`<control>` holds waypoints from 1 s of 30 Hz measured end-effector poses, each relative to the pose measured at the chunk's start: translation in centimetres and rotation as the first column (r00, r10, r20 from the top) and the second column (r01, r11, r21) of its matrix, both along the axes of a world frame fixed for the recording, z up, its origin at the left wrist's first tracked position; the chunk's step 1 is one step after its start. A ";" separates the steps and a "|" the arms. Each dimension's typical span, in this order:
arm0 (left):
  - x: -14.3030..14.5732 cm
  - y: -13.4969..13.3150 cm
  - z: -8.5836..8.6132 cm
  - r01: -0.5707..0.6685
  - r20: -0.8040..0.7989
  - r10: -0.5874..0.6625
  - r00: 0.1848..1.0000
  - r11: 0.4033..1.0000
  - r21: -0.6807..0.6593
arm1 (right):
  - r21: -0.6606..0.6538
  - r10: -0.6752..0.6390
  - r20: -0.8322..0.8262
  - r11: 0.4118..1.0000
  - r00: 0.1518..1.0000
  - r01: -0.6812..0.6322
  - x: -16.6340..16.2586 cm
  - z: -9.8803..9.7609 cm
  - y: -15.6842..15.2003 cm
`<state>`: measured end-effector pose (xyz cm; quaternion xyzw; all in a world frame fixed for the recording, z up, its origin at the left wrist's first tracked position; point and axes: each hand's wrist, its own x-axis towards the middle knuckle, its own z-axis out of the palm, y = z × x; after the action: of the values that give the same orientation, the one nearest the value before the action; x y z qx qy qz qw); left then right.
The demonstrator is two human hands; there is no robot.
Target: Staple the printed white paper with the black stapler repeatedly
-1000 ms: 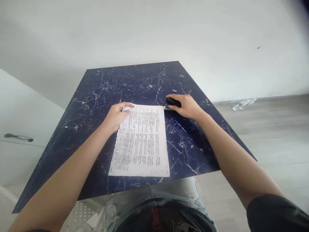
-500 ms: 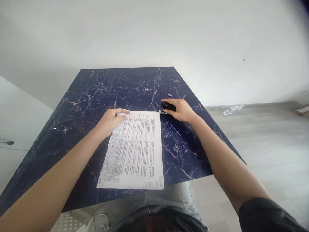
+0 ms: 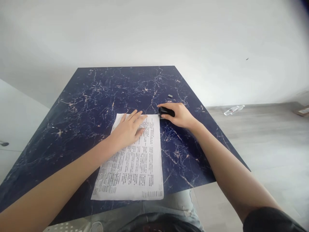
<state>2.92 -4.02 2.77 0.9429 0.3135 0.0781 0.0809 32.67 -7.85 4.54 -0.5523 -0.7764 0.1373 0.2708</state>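
A printed sheet of paper [image 3: 135,167] lies on the dark blue marbled table [image 3: 101,93]. My left hand [image 3: 129,129] rests flat on the paper's upper part, fingers stretched out. My right hand [image 3: 180,115] is closed over a small black stapler [image 3: 165,112], whose mouth sits at the paper's top right corner.
A small grey piece [image 3: 170,95] lies on the table beyond the stapler. An empty plastic bottle [image 3: 233,110] lies on the grey floor by the white wall. The table's near edge is over my lap.
My left hand has moved from the paper's top left corner onto the sheet and spread flat. The paper has slid toward me. The right hand stays on the stapler.
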 end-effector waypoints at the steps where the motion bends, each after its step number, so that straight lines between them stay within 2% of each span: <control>1: 0.1 0.1 0.0 0.020 -0.027 -0.020 0.999 1.000 0.007 | -0.002 0.003 0.003 1.000 1.000 -0.003 0.0 0.0 0.0; 4: 0.1 0.0 0.2 0.028 -0.067 -0.022 0.997 0.996 0.090 | -0.003 0.004 0.023 1.000 1.000 -0.003 0.1 0.0 -0.1; 7: 0.0 -0.5 0.5 0.024 -0.043 -0.019 0.999 0.992 0.122 | -0.003 0.035 0.007 0.999 0.999 -0.035 0.1 0.1 -0.1; 11: 0.2 -0.3 -0.2 0.173 0.016 -0.173 0.985 0.985 0.026 | 0.018 0.056 -0.040 0.998 0.998 -0.055 -0.3 0.1 -0.1; 14: 0.1 0.3 -1.0 0.264 0.059 -0.261 0.963 0.963 -0.053 | 0.072 -0.008 0.007 0.997 1.000 0.007 -0.8 0.1 0.0; 18: -0.4 0.6 -1.5 0.374 0.083 -0.368 0.926 0.923 -0.085 | 0.091 -0.088 0.100 0.993 0.991 0.079 -1.8 0.2 0.1; 22: -0.6 0.4 -1.6 0.408 0.122 -0.395 0.911 0.907 -0.110 | 0.105 -0.175 0.108 0.981 0.979 0.164 -3.0 0.2 0.0; 30: 0.1 0.1 -1.9 0.435 0.163 -0.411 0.897 0.886 -0.158 | 0.071 -0.188 0.035 0.980 0.982 0.185 -3.5 0.0 0.0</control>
<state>3.01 -3.90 0.82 0.9696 0.1005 0.0871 0.2052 29.14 -7.85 4.56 -0.6160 -0.7309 0.0734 0.2846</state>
